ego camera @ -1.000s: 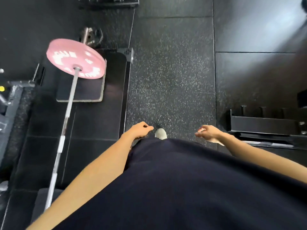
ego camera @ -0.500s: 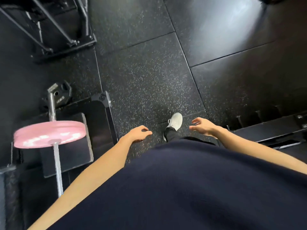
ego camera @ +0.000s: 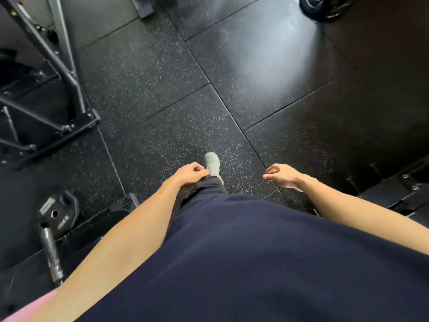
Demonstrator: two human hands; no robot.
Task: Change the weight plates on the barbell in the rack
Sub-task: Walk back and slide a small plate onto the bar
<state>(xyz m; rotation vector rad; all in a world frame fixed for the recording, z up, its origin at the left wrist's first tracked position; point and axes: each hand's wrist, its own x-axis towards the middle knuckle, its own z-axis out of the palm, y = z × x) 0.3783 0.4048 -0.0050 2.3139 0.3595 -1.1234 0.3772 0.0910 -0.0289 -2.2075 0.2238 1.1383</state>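
The barbell's sleeve end point(ego camera: 51, 254) juts out at the lower left, with an edge of the pink plate point(ego camera: 32, 306) on it at the bottom left corner, mostly hidden behind my left arm. A small black plate point(ego camera: 59, 213) lies on the floor just beyond the sleeve tip. My left hand point(ego camera: 189, 174) hangs in front of me with loosely curled fingers, holding nothing. My right hand point(ego camera: 282, 175) is likewise loosely curled and empty. Both hands are well to the right of the barbell.
A black metal frame point(ego camera: 58, 94) stands on the floor at the upper left. A low plate storage rack point(ego camera: 399, 189) sits at the right edge. A dark round weight point(ego camera: 322, 6) lies at the top right. My grey shoe point(ego camera: 212, 163) steps on speckled rubber flooring.
The view has swung right and forward as I walk; the barbell and pink plate slid to the lower left corner. Both hands stayed empty in front of me.
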